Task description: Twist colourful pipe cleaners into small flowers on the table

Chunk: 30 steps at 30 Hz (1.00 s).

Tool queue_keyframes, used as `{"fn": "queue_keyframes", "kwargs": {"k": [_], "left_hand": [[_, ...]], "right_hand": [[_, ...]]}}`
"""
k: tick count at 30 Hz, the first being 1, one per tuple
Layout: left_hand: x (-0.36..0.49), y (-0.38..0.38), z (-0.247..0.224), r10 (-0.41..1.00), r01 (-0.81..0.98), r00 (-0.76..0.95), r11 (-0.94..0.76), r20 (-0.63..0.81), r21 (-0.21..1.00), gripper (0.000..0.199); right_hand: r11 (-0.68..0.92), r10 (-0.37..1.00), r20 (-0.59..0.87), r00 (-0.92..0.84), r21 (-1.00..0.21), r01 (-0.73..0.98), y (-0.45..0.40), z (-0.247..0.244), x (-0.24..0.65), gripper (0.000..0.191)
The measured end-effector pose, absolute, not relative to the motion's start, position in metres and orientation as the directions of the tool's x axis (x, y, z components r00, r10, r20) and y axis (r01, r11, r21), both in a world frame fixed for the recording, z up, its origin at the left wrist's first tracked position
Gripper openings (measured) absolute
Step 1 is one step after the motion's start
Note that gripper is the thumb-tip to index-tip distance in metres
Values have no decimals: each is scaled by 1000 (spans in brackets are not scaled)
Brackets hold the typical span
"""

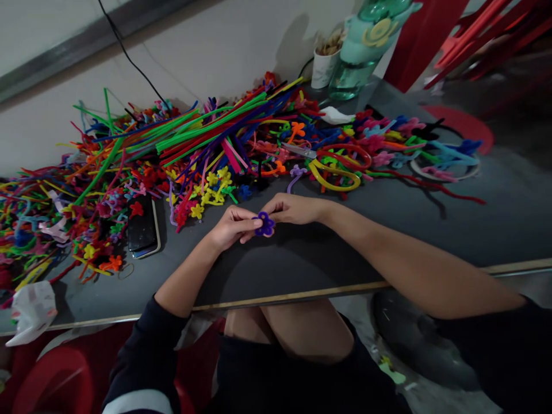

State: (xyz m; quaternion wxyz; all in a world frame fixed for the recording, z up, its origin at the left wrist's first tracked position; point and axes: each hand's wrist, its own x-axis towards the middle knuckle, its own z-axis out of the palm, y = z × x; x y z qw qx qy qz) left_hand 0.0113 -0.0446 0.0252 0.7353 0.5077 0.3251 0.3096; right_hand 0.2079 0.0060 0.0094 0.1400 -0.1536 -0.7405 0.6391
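The left hand (232, 226) and right hand (294, 208) come together over the dark grey bench (310, 264), with fingers pinched close. They hold a small, fuzzy, dark purple flower (264, 225) between their fingertips. The left thumb lies on the flower's left side, and the right fingers are at its upper right edge. Both hands are right at it, so neither is clearly nearer. It looks round, with no long side I can tell.

Left of the hands lies a flat black phone (142, 227). Next come bunched fuzzy yellow flowers (211, 187), then a pale purple fuzzy flower (296, 172) just past the right hand. Farther right are scissors with red and yellow handles (311, 153).
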Motion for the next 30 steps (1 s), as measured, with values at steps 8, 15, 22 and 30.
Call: {"fn": "queue_keyframes", "kwargs": {"k": [8,15,22,30], "left_hand": [[12,-43,21,766,-62,611,300,-202,952,56],[11,-45,22,789,-81,595,249,-154,965,58],[21,-37,11,955,-147,298,29,16,989,47],[18,-32,9,979,-85,201,44,-26,995,43]], "right_hand": [[149,400,-22,-916,-985,89,9,3,209,53],[92,422,-21,-906,-994,66,10,3,209,53],[155,754,87,-652,-987,48,12,-7,198,39],[581,797,409,-444,-719,381,3,-2,204,55]]}}
